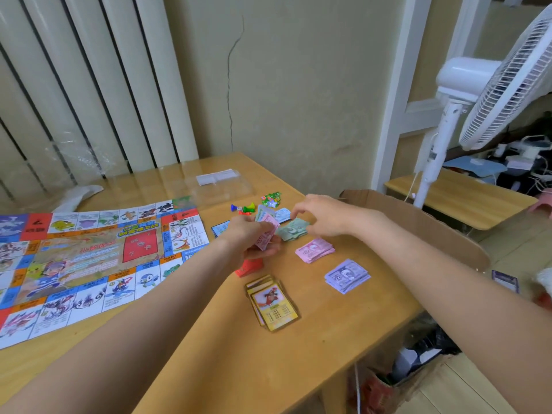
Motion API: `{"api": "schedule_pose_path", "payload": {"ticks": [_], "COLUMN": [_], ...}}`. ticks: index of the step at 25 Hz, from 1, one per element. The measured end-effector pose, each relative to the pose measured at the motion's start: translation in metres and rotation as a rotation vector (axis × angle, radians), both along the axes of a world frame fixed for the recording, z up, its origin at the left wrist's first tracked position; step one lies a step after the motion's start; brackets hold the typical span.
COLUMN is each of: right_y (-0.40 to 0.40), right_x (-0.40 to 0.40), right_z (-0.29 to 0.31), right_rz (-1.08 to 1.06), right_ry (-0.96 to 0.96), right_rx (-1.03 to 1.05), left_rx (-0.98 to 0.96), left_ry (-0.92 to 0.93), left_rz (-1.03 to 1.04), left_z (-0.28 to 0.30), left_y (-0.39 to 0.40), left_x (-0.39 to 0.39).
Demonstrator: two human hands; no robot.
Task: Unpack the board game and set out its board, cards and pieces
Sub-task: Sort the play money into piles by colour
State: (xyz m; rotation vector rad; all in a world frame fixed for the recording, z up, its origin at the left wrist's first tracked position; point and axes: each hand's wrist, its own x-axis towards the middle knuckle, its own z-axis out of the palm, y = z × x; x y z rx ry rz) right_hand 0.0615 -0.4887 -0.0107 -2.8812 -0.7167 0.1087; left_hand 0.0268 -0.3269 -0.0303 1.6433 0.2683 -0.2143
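Arms outstretched; left hand (249, 234) grips banknotes (266, 227).

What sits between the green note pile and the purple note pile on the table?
In the head view, the pink note pile lies between the green note pile and the purple note pile, apart from both on the table.

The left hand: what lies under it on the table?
Under the left hand, which grips mixed paper notes, a red card stack shows partly; its far end is covered.
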Motion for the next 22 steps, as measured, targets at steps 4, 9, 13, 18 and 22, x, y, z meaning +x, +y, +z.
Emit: {"api": "schedule_pose_path", "payload": {"ticks": [4,9,13,18,22], "right_y": [0.011,0.016,0.019,0.021,0.022], "right_x": [0.023,0.031,0.036,0.039,0.037], "right_z": [-0.012,-0.017,-0.017,-0.016,-0.015], "right_rz": [-0.029,-0.029,-0.057,-0.075,-0.078], "right_ry": [0.120,0.152,0.131,0.084,0.096], "right_rx": [-0.086,-0.206,-0.214,-0.224,-0.225], "left_rx": [0.026,0.044,0.053,0.044,0.034], "left_ry": [0.068,0.089,0.089,0.088,0.089], "left_rz": [-0.018,-0.054,-0.089,-0.091,-0.102], "left_z": [-0.002,-0.007,-0.008,-0.008,-0.010], "left_y": [0.006,0.001,-0.002,0.000,0.003], "left_x": [0.021,0.038,0.044,0.044,0.042]}}
